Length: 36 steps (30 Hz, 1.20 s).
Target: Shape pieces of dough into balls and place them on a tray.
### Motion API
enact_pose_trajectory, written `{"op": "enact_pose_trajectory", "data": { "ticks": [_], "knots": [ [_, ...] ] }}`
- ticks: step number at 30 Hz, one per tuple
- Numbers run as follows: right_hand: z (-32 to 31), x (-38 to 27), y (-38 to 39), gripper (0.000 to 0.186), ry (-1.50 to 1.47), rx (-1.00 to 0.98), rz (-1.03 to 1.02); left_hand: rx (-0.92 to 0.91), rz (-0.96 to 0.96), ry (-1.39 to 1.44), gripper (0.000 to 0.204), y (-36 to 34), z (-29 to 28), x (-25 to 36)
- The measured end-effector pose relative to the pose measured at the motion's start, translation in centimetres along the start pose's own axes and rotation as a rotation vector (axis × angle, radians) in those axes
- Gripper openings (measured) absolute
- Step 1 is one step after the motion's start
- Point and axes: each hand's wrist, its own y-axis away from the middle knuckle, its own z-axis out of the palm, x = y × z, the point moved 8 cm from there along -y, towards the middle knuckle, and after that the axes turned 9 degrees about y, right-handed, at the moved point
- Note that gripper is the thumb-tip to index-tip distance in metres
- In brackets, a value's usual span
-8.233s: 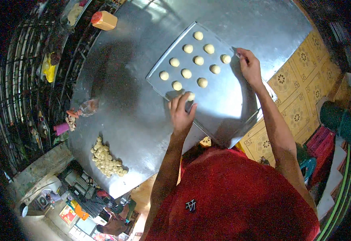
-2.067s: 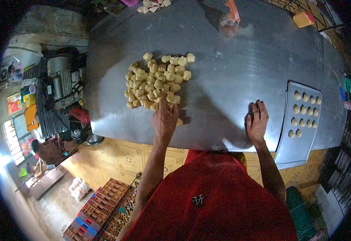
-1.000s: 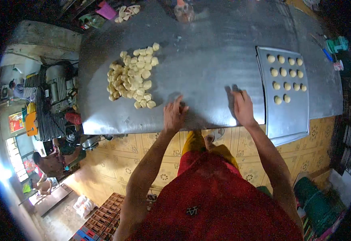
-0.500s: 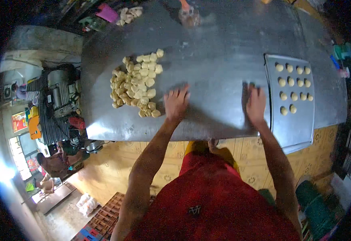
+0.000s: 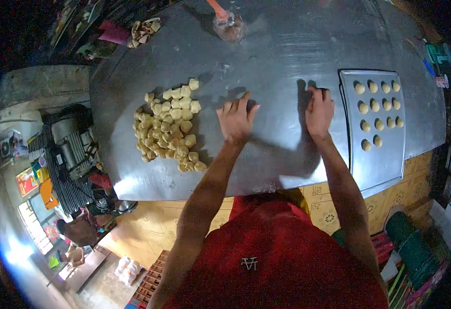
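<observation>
My left hand (image 5: 237, 119) rests low over the steel table (image 5: 272, 56), right of a heap of pale dough pieces (image 5: 163, 129); its fingers are bent and apart, and the space beneath its palm is hidden. My right hand (image 5: 318, 114) is curled on the tabletop left of a flat metal tray (image 5: 377, 167), fingers drawn in over something I cannot make out, if anything. Rows of smooth round dough balls (image 5: 375, 105) sit on that tray.
An orange-handled item in clear plastic (image 5: 228, 26), a pink object (image 5: 113, 32) and some offcuts (image 5: 144, 32) lie at the far side. Stacked dark trays and machinery (image 5: 71, 159) stand left, with a person (image 5: 81, 232) near them. Tiled floor (image 5: 138, 221) borders the table's near edge.
Earlier my hands were at the tray, later my left hand was in the heap. Since then it has moved right, off the heap, and farther up the table; my right fingers have curled in.
</observation>
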Motion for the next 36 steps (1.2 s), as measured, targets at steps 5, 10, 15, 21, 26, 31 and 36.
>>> {"op": "enact_pose_trajectory", "data": {
  "ticks": [5, 10, 15, 21, 26, 31, 36],
  "knots": [
    [0.0, -1.0, -0.1, 0.036, -0.273, -0.14, -0.05, -0.042, 0.005, 0.192, 0.049, -2.0, 1.0, -1.0],
    [1.8, 1.0, -3.1, 0.043, 0.015, -0.059, -0.026, -0.08, 0.049, 0.198, 0.044, -5.5, 2.0, 0.1],
    [2.1, -0.6, -3.1, 0.029, -0.12, -0.141, 0.114, -0.016, 0.053, 0.273, 0.039, -6.2, 1.7, 1.4],
    [-0.9, 0.1, -3.8, 0.033, -0.182, -0.077, 0.04, -0.204, 0.122, 0.227, 0.035, -7.0, 2.5, -0.4],
    [4.2, 0.9, -4.5, 0.034, -0.001, 0.09, 0.062, -0.02, 0.048, 0.166, 0.03, -9.5, 5.3, 2.0],
    [1.9, 0.6, 1.1, 0.039, -0.345, -0.01, 0.063, -0.058, 0.128, 0.377, 0.023, -4.4, 4.3, 3.3],
    [-3.4, 3.4, 2.8, 0.029, -0.589, -0.034, 0.019, -0.03, -0.055, 0.468, 0.026, 0.1, -0.3, 0.5]
  ]
}}
